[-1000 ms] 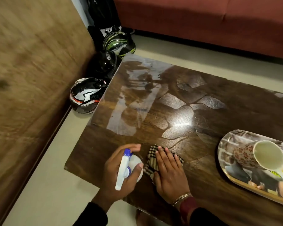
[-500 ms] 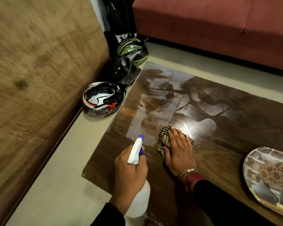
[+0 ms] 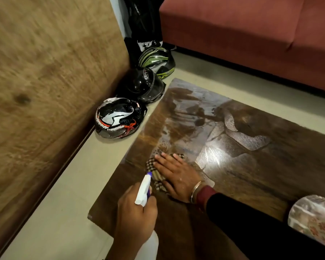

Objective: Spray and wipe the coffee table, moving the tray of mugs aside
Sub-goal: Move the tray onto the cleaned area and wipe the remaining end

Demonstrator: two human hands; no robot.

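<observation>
Since a moment ago, the cloth (image 3: 152,164) is sliding left toward the table's (image 3: 270,166) edge. Nearest, the left hand (image 3: 135,216) is clamping the bottle (image 3: 144,190), fingers curled. The right hand (image 3: 178,175) is pressing the cloth, fingers straight and slightly apart. Wiping is underway. The tray (image 3: 308,212) is sitting far right, likely needing shifting next.

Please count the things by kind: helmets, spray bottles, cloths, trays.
Glossy motorcycle helmets on the floor: 3
White plastic spray bottle with blue nozzle: 1
Checked wiping cloth: 1
Oval patterned tray: 1
Total: 6
</observation>
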